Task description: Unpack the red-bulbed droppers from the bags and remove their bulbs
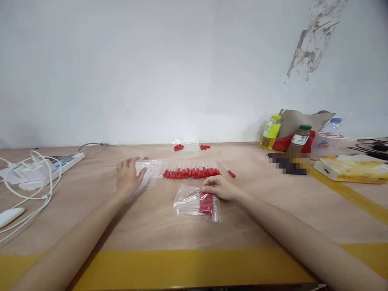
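My right hand [220, 188] is closed in a pinch on the upper edge of a clear zip-lock bag [186, 202]. Inside the bag lie several white sticks with red tips, the red ends bunched near the zip. At the left, my left hand [127, 176] is open with its fingers apart, resting beside and partly over a pile of flat clear zip-lock bags [150, 169]. Between and beyond the hands lies a row of red-tipped white sticks [192, 173], red ends toward me. One single red-tipped stick [231, 173] lies apart, right of the row.
Two small groups of red pieces [178, 148] lie on clear plastic near the wall. Left are a power strip [69, 165] and white cables [50, 182]. Bottles [270, 135], a paper bag [306, 121] and a yellow tissue pack [354, 169] stand right. Yellow tape [182, 266] runs along the front edge.
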